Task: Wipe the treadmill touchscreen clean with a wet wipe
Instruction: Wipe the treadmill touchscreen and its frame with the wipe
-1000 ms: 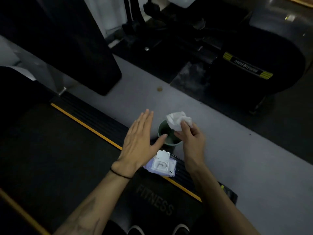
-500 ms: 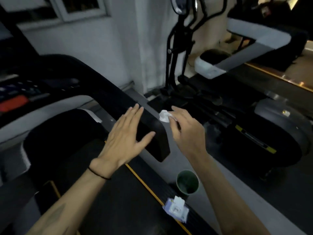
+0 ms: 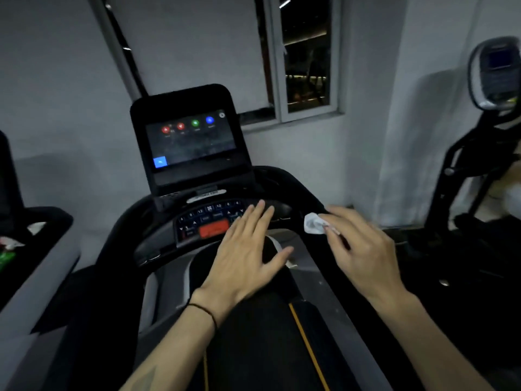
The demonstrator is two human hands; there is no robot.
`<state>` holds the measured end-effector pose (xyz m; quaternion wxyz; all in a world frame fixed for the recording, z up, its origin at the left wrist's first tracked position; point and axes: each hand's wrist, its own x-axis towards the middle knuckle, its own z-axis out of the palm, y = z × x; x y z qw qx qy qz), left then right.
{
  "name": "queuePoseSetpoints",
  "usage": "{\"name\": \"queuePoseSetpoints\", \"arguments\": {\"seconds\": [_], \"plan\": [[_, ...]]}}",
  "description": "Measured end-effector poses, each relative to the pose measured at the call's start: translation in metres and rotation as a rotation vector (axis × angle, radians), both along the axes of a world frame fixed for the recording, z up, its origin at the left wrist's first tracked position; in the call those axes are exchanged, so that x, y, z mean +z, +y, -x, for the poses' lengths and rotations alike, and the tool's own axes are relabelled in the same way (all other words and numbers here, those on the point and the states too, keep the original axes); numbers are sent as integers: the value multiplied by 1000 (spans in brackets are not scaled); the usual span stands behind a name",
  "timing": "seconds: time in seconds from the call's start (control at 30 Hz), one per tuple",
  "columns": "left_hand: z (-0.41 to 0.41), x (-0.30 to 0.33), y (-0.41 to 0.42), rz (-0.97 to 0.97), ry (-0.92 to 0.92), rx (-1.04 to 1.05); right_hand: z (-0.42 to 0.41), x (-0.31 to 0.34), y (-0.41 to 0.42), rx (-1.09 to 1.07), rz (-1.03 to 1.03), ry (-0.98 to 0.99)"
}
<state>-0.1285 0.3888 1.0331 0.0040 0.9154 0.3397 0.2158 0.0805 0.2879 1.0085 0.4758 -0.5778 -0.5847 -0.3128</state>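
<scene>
A crumpled wet wipe point(image 3: 313, 224) is pinched in the right hand point(image 3: 363, 249) fingertips. The left hand point(image 3: 248, 255) is held flat, fingers spread, empty. The touchscreen point(image 3: 190, 142) is seen above and left of the grip, untouched.

Touchscreen point(image 3: 190, 142) above button panel point(image 3: 210, 221); window point(image 3: 306, 60) behind (upper rt).

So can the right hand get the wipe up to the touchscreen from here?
Probably yes: the right hand holds the wipe below and right of the touchscreen, with nothing between them; the left hand sits lower.
</scene>
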Motion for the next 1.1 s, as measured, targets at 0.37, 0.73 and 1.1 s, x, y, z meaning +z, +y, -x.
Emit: {"name": "queuePoseSetpoints", "arguments": {"seconds": [0.37,0.73,1.1], "plan": [[31,19,149,16,-7,314,26,22,246,361,19,31],[89,19,332,-14,-69,408,89,23,441,491,65,-20],[95,22,506,67,-280,283,106,25,593,452,201,175]]}}
